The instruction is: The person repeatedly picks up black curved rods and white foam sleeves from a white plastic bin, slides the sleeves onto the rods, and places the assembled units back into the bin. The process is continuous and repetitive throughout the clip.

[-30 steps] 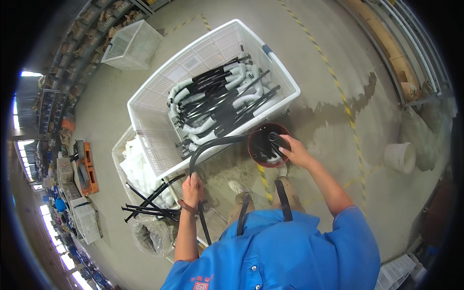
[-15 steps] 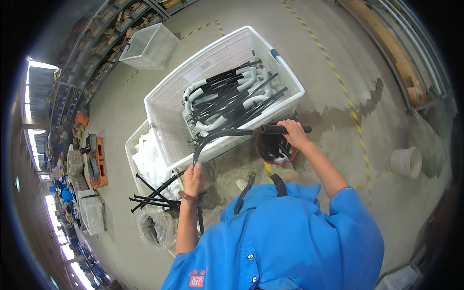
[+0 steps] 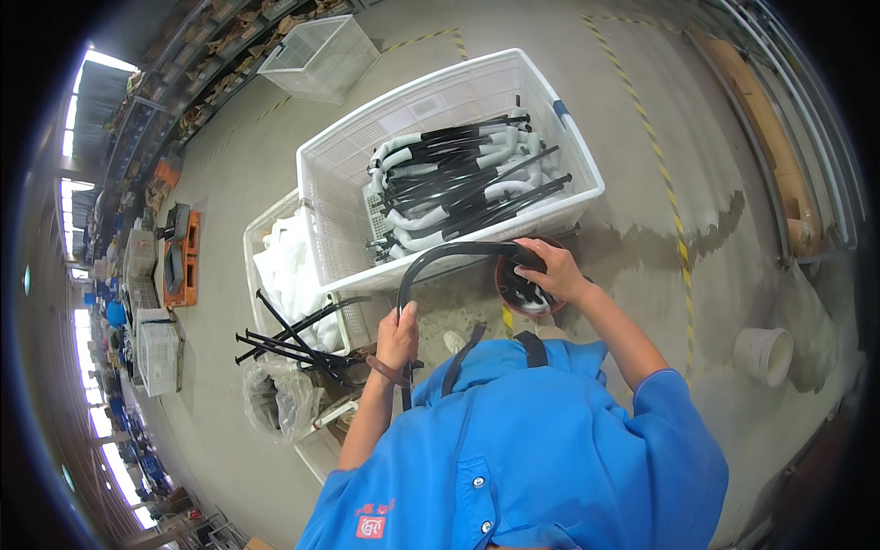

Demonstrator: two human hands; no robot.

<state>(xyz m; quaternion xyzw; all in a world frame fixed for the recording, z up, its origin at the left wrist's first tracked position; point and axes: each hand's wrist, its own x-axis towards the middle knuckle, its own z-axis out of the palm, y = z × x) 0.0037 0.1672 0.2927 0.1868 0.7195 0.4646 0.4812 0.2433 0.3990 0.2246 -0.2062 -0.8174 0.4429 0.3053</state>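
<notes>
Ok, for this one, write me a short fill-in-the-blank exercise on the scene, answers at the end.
1. The left hand grips a curved tube coloured ____.
2. Comparing the left hand with the right hand, the one nearer the red bucket is the ____.
3. The shirt is mostly ____.
4. The floor line right of the large crate is striped black and ____.

Missing words: black; right; blue; yellow.

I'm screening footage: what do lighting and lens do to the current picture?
Head view, left: windows are blown out. Head view, rim: shelves bend and the corners go black. Head view, centre: the bent black tube shows a sheen, but its end is hard to make out at the right hand; the inside of the bucket is dark.
</notes>
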